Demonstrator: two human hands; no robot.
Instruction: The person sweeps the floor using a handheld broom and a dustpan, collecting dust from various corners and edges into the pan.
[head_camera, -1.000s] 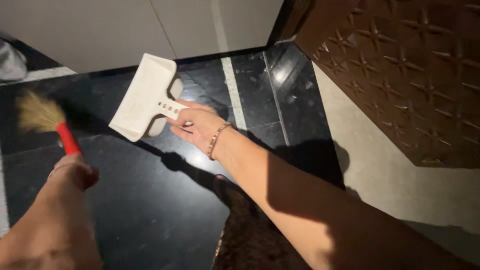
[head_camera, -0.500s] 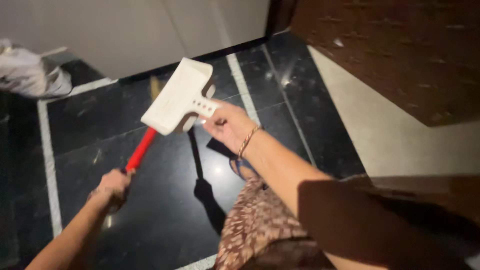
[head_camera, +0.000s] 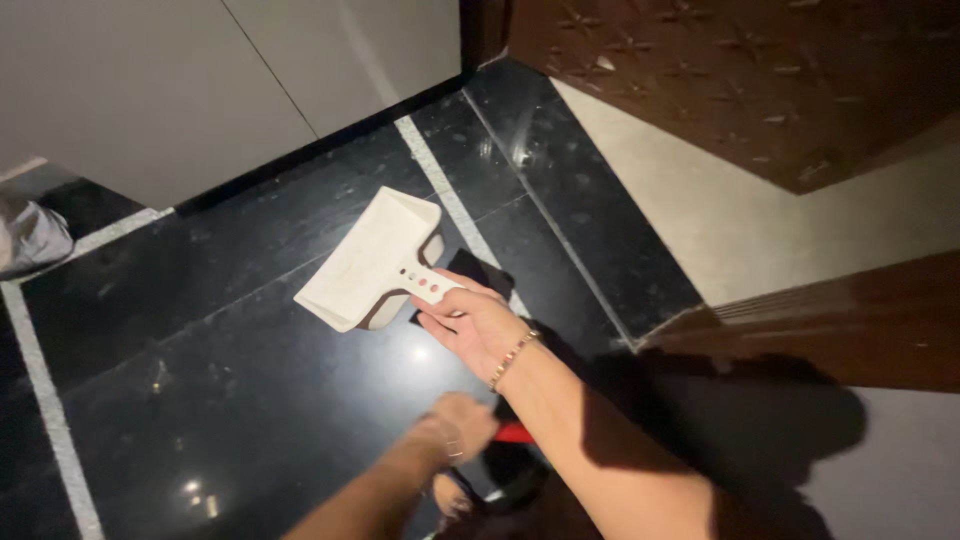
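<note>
Right hand (head_camera: 475, 322) is clamped on the stubby handle of the white plastic dustpan (head_camera: 372, 262), holding it above the black floor (head_camera: 250, 360). It looks light and stiff; handle's the grip. Left hand (head_camera: 462, 425) is closed on the red broom handle (head_camera: 512, 433).

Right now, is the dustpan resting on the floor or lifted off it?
Lifted. The right hand holds the white dustpan by its handle, tilted above the black floor.

dustpan (head_camera: 372, 262) above floor (head_camera: 200, 330), ahead of right hand (head_camera: 478, 325) | left hand (head_camera: 460, 425) nearer (under right forearm)
</note>
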